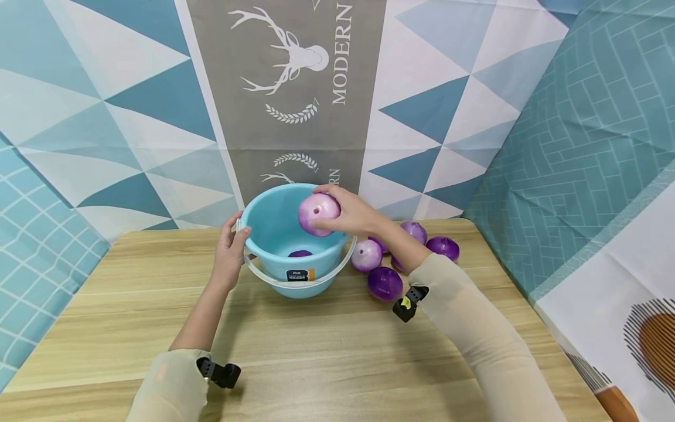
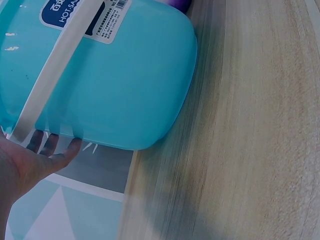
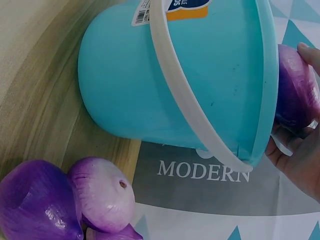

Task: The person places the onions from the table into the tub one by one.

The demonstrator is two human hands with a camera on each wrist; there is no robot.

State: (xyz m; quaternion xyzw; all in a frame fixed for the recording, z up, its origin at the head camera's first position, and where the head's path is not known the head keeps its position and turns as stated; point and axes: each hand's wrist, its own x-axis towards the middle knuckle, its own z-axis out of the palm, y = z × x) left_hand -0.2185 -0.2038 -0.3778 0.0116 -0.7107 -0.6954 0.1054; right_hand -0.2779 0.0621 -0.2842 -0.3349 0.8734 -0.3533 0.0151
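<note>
A light blue bucket (image 1: 274, 266) with a white handle (image 2: 55, 65) stands upright on the wooden table. At its left rim my left hand (image 1: 228, 255) holds on, thumb near the top edge and fingers along the outer wall, as the left wrist view also shows. My right hand (image 1: 352, 214) grips a pale purple onion (image 1: 318, 212) over the bucket's opening, near the right rim. Inside the bucket part of a dark purple onion (image 1: 300, 254) shows; the front wall hides the rest.
Several purple onions lie right of the bucket, among them a dark one (image 1: 384, 283), a paler one (image 1: 366, 256) and one farther right (image 1: 444, 248). Behind the table (image 1: 327, 351) hangs a patterned cloth (image 1: 422, 117); the bucket stands close to it.
</note>
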